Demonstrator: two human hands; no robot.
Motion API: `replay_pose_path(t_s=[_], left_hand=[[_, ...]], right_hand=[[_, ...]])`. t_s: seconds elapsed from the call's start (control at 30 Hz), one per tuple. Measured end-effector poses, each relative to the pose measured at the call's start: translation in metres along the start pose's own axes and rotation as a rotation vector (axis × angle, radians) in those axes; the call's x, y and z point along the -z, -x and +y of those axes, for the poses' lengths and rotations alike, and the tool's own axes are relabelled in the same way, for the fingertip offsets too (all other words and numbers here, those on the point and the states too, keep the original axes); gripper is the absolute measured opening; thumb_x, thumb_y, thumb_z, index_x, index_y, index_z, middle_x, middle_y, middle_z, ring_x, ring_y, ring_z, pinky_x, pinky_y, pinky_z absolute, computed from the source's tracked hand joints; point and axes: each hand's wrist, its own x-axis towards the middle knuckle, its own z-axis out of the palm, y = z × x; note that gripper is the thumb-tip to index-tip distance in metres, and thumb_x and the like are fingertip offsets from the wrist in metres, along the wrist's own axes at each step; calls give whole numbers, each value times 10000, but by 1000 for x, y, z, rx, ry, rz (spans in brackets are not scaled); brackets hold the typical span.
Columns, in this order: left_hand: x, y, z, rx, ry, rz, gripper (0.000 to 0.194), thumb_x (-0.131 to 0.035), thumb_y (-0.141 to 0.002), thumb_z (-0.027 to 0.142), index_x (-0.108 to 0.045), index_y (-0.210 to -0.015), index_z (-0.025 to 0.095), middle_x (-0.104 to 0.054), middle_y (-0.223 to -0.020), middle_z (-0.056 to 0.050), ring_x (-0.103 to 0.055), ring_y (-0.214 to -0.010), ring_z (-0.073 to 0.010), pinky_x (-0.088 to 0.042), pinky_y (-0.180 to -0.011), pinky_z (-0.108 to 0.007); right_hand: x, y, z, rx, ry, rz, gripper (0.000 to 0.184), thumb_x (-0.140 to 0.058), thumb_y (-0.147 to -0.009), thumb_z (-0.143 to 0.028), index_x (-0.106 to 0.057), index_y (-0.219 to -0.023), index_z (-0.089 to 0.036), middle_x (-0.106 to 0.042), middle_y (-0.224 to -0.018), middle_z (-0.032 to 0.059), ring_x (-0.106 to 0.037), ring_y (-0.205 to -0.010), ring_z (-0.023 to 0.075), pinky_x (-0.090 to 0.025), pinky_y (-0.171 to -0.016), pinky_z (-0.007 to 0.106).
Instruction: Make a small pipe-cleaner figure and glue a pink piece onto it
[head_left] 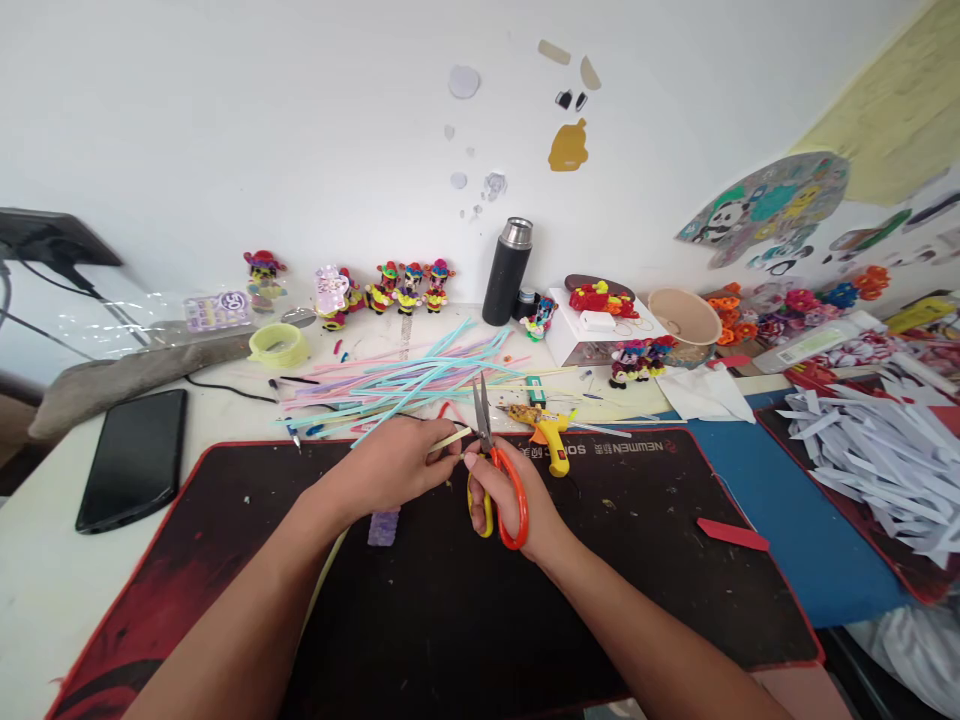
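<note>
My left hand (pixel 409 460) is closed on a pale yellow pipe cleaner (pixel 452 438), whose short end sticks out past the fingertips toward the scissors. A long pale yellow length (pixel 324 580) hangs below my left wrist. My right hand (pixel 529 495) grips a pair of scissors (pixel 484 420) with red and yellow handles. The blades point upward, slightly parted, and my right thumb and fingers are close to the left fingertips. Beneath both hands lies a black desk mat (pixel 465 620). A small purple piece (pixel 383 528) rests on it by my left wrist.
Pink and blue pipe cleaners (pixel 405 375) lie heaped behind my hands. A yellow glue gun (pixel 553 440) is right of the scissors. A black flask (pixel 508 270) and small figures (pixel 409 288) stand by the wall. At left is a phone (pixel 133 460); at right, white strips (pixel 885 465).
</note>
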Motion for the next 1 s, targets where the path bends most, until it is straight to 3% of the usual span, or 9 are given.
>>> replay_pose_path(t_s=[0.73, 0.87, 1.0], left_hand=[[5, 0, 4, -51, -9, -19, 93, -572, -918, 224, -662, -892, 219, -654, -723, 17, -557, -630, -161, -318, -613, -264], [4, 1, 1, -49, 71, -17, 168, -540, -994, 326, -664, -954, 220, -696, -826, -4, -612, -726, -177, -365, -670, -264], [4, 2, -1, -42, 130, -26, 368, -389, -1076, 457, -645, -984, 210, -678, -824, -21, -616, -749, -191, -403, -726, -281]], right_hand=[[-2, -2, 0, -21, 95, -42, 346, -703, -859, -518, -523, -916, -228, -517, -512, -114, -514, -328, 114, -415, -345, 201], [-1, -2, 1, -13, 67, -23, 325, -704, -871, -496, -526, -926, -229, -520, -520, -111, -509, -327, 112, -417, -344, 199], [3, -5, 1, 13, 13, 27, 310, -691, -884, -489, -530, -941, -230, -517, -518, -108, -504, -329, 115, -398, -334, 194]])
